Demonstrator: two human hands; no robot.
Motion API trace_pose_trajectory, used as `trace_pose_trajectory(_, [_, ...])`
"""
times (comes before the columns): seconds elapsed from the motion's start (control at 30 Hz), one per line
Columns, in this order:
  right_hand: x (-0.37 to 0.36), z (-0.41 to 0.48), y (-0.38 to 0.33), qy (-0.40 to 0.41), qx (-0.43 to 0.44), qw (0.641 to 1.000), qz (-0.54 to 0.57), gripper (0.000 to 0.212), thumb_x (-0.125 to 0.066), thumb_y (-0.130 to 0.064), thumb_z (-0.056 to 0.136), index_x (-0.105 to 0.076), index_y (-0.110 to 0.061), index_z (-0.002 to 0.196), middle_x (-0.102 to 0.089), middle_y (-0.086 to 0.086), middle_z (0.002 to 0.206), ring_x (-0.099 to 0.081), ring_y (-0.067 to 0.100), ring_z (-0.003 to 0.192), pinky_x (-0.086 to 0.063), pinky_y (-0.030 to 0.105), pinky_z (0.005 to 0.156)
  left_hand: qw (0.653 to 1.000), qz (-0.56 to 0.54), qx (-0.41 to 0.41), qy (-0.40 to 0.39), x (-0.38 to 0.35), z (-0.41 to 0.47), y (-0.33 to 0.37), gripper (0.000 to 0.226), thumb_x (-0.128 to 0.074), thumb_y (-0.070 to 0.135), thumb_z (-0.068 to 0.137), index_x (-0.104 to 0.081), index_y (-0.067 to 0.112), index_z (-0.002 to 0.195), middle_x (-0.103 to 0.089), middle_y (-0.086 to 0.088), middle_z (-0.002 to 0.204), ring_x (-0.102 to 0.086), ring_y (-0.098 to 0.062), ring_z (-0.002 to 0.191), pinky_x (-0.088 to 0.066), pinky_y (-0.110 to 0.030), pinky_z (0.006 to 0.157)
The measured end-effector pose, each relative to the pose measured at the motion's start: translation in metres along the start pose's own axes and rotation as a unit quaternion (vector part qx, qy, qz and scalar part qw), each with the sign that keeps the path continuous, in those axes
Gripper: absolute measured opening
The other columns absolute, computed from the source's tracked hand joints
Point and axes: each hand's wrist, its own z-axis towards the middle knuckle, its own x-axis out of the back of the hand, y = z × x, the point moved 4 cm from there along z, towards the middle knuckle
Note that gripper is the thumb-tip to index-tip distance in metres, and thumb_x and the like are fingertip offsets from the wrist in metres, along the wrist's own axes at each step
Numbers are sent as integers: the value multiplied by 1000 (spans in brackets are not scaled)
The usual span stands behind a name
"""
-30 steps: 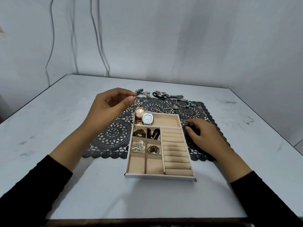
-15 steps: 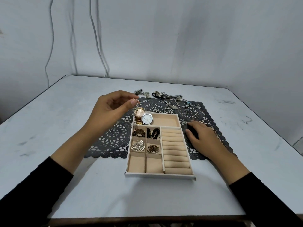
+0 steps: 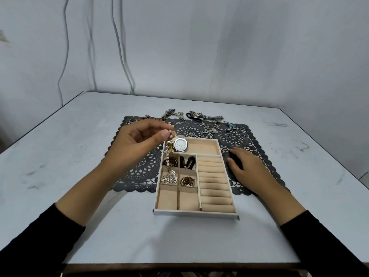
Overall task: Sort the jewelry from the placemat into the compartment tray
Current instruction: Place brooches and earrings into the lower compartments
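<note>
A beige compartment tray (image 3: 196, 212) lies on a black lace placemat (image 3: 137, 170). My left hand (image 3: 137, 140) pinches the top of a pearl bracelet (image 3: 167, 156), which dangles over the tray's left column. The tray holds a silver watch (image 3: 180, 144) and a gold watch in its top compartment, dark beads (image 3: 187, 162), a silver shell brooch (image 3: 169, 177) and a small gold piece (image 3: 187, 180). My right hand (image 3: 246, 166) rests flat on the placemat just right of the tray. Loose jewelry (image 3: 203, 116) lies along the placemat's far edge.
The white table (image 3: 79, 176) ends at a front edge near me. A silver bangle with blue beads (image 3: 223, 124) and small rings (image 3: 235, 134) lie at the placemat's back right. Cables hang down the wall behind.
My left hand has carried the pearl bracelet rightwards and nearer, from beside the tray to over its left column. The right hand has stayed about where it was.
</note>
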Motion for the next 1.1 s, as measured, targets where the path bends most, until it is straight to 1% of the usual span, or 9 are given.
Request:
trace_pose_trajectory(0.27, [-1,1,1,-7,0,1000,1,44,-50,-30,96,-51,-8,134,-50,8,141,-43,20,131,-29,27,109,1000,8,15,-21,-6,-2,-3,18,-65,15,82,-71,13,99,-77,5,88,-71,-5,86,-51,-12,74])
trace_pose_trajectory(0.37, [-1,1,1,-8,1,1000,4,44,-50,-30,96,-52,-8,134,-50,8,140,-44,20,130,-29,27,108,999,17,33,-38,-8,-4,-9,18,-66,14,83,-71,12,100,-77,1,89,-72,-7,88,-52,-12,73])
trace_pose_trajectory(0.5, [-1,1,1,-6,4,1000,4,44,-50,-30,96,-52,-8,134,-50,8,140,-44,19,130,-29,27,109,996,27,58,-62,-10,-8,-18,18,-63,0,88,-69,0,105,-76,1,80,-66,3,63,-46,-5,55])
trace_pose_trajectory(0.63, [-1,2,2,-8,5,1000,1,44,-50,-30,96,-51,-8,134,-50,8,141,-43,20,131,-28,27,109,992,76,55,-82,-5,-10,-25,20,-66,9,86,-71,9,105,-77,1,91,-70,-4,81,-51,-11,69])
trace_pose_trajectory(0.73, [-2,2,2,-8,6,1000,0,44,-50,-30,96,-52,-8,134,-51,8,140,-44,20,130,-30,28,109,990,90,63,-92,1,-13,-31,23,-68,17,83,-71,13,105,-76,-2,97,-72,-20,96,-57,-28,86])
trace_pose_trajectory(0.8, [-2,2,2,-9,6,1000,-1,44,-50,-30,96,-51,-8,134,-50,8,140,-44,20,130,-30,28,109,989,90,65,-98,5,-15,-34,22,-67,17,83,-70,13,105,-77,-2,96,-71,-26,98,-54,-38,90])
trace_pose_trajectory(0.9, [-1,2,2,-7,4,1000,-2,44,-50,-30,96,-51,-8,134,-50,8,140,-44,20,130,-30,28,109,990,69,69,-106,7,-18,-38,19,-67,14,83,-69,11,101,-76,-4,96,-72,-20,96,-56,-29,88])
trace_pose_trajectory(1.03, [-1,3,2,-6,5,1000,0,44,-50,-30,96,-52,-8,133,-51,8,139,-45,21,129,-32,30,109,988,51,73,-127,0,-22,-41,18,-68,14,81,-69,8,98,-75,-11,96,-72,-23,92,-57,-25,82])
trace_pose_trajectory(1.1, [-2,2,2,-7,5,1000,0,44,-50,-30,96,-52,-8,133,-51,8,139,-45,21,129,-31,29,109,988,54,64,-128,-3,-23,-41,18,-69,15,80,-70,8,96,-75,-10,95,-71,-16,88,-56,-21,76])
